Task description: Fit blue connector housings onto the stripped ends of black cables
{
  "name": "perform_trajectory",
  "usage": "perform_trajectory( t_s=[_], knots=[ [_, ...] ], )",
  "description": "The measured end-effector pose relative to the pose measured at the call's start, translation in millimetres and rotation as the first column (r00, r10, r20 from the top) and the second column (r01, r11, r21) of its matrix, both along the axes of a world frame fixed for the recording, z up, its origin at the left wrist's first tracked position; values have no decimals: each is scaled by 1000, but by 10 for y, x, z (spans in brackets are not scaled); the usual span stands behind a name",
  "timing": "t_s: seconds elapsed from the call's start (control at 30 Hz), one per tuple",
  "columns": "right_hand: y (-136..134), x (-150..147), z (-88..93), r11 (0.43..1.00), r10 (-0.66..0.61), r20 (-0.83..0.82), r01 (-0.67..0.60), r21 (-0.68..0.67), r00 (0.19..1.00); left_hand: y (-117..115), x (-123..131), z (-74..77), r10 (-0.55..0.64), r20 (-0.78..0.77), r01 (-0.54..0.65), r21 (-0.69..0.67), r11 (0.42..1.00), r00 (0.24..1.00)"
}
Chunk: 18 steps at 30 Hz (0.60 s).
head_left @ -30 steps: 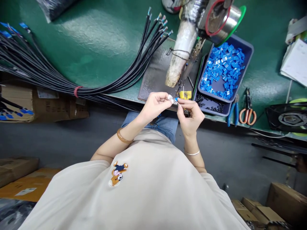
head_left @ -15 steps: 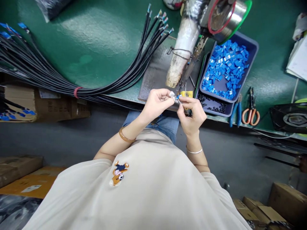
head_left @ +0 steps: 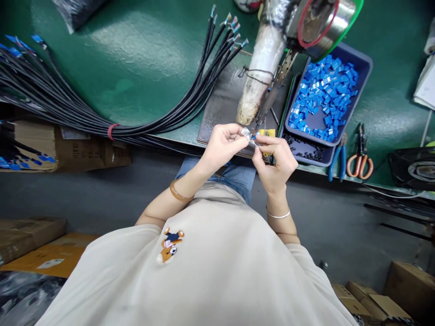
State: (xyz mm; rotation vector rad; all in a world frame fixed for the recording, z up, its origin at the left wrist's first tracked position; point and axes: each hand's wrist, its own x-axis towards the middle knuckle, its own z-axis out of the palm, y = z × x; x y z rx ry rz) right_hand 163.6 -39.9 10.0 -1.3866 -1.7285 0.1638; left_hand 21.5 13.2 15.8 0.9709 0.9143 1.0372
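My left hand [head_left: 224, 146] is closed, thumb and forefinger pinching a small whitish connector [head_left: 245, 131]. Thin wires [head_left: 252, 141] run from it towards my right hand [head_left: 277, 163], whose fingertips are pinched on them. A tiny blue bit shows at those fingertips, too small to make out. Just beyond both hands hang the tip of a metal bracket [head_left: 263, 113] and the dirty end of a white wrapped tube [head_left: 248, 108]. Behind my right fingers lies a yellow piece [head_left: 267, 132], partly covered.
A bin [head_left: 365, 68] of blue connectors stands right, above a tray [head_left: 326, 160] of small black parts. Blue-handled pliers [head_left: 342, 158] and orange-handled cutters [head_left: 359, 165] lie beside them. Bundled black cables [head_left: 152, 129] cross the green table [head_left: 136, 50] at left. A spool [head_left: 343, 22] hangs overhead.
The whole view has shifted slightly to the right. Both hands keep their pinch at the same spot, with the connector turned a little.
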Motion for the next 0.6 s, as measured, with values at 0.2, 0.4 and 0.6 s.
perform_trajectory(
  t_s=[0.2,0.4,0.6],
  knots=[
    [-9,-3,0,999,34,-21,-33,35,999,0,-3,-12,-29,-36,30,13,999,999],
    [17,2,4,992,52,-16,-50,117,999,-19,12,-27,-40,-12,41,64,997,999],
    [34,-4,7,989,37,12,-39,140,999,-18,15,-43,-40,-40,43,97,994,998]
  ],
)
